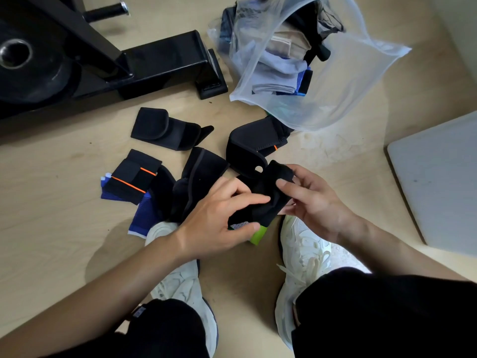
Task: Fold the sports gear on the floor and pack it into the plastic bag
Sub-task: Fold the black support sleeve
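Sports gear (201, 174) lies scattered on a pale wooden floor (51, 228), black wraps and blue knit bands (140, 218), at about ten o'clock from the hands. At centre, the left hand (219, 220) and right hand (315, 202) both grasp one black support (268, 200) (a green edge peeks out beneath), fingers curled round it above white shoes (302, 254). A clear plastic bag (348, 99), partly filled with folded pieces, lies open at one o'clock.
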The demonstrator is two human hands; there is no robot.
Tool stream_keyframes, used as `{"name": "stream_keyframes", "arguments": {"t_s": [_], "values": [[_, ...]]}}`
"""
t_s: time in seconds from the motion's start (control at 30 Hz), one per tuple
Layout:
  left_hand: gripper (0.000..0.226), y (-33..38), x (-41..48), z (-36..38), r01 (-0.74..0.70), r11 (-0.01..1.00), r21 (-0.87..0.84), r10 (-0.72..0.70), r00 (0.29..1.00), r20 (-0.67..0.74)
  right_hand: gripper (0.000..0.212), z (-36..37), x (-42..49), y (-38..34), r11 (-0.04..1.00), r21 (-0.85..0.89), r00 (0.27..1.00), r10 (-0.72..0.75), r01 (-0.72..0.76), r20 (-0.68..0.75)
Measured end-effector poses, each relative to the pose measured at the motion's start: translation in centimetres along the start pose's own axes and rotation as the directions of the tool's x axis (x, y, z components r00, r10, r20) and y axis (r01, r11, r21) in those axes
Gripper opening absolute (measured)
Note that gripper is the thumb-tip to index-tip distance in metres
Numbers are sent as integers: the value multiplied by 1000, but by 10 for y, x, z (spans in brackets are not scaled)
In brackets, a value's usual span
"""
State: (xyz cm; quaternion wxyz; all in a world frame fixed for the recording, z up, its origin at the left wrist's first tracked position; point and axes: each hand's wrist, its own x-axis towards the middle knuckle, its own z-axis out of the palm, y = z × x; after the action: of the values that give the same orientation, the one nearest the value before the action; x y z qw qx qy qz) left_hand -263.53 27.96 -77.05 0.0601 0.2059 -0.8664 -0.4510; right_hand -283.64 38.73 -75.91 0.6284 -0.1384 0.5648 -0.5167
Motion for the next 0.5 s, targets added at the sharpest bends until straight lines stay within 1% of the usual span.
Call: {"name": "stream_keyframes", "arguments": {"t_s": [0.03, 0.1, 0.17, 0.2, 0.23, 0.27, 0.3, 0.4, 0.47, 0.5], "values": [[43, 1, 0, 0, 23, 998, -57, -22, 1000, 12, 30, -1, 0, 2, 1000, -20, 999, -18, 17, -29], [36, 3, 0, -2, 101, 970, -219, -108, 994, -20, 29, -1, 0, 3, 999, -26, 998, -44, 43, -44], [31, 8, 3, -4, 219, 888, -404, -253, 967, -32, 29, -1, -1, 1, 997, -7, 997, -73, 73, -22], [29, 11, 5, -5, 266, 831, -489, -308, 951, -4, 30, 0, -2, 0, 996, 5, 995, -93, 94, -18], [29, 14, 7, -7, 293, 775, -560, -330, 943, 36, 31, 1, -2, 0, 993, 7, 993, -115, 115, -22], [29, 15, 10, -7, 293, 742, -603, -322, 945, 63, 34, 1, -1, 0, 991, -3, 991, -134, 134, -28], [28, 16, 11, -8, 276, 740, -613, -297, 952, 69, 36, 2, -2, 1, 988, -25, 987, -155, 155, -32], [27, 20, 15, -10, 229, 788, -572, -246, 968, 49, 46, 1, -1, -5, 965, -137, 972, -231, 223, -42], [27, 23, 21, -15, 163, 871, -464, -189, 982, -9, 58, -3, -3, -21, 927, -257, 957, -289, 273, -25], [28, 26, 25, -20, 122, 912, -392, -145, 989, -30, 63, -6, -4, -31, 891, -341, 948, -317, 300, 4]]}}
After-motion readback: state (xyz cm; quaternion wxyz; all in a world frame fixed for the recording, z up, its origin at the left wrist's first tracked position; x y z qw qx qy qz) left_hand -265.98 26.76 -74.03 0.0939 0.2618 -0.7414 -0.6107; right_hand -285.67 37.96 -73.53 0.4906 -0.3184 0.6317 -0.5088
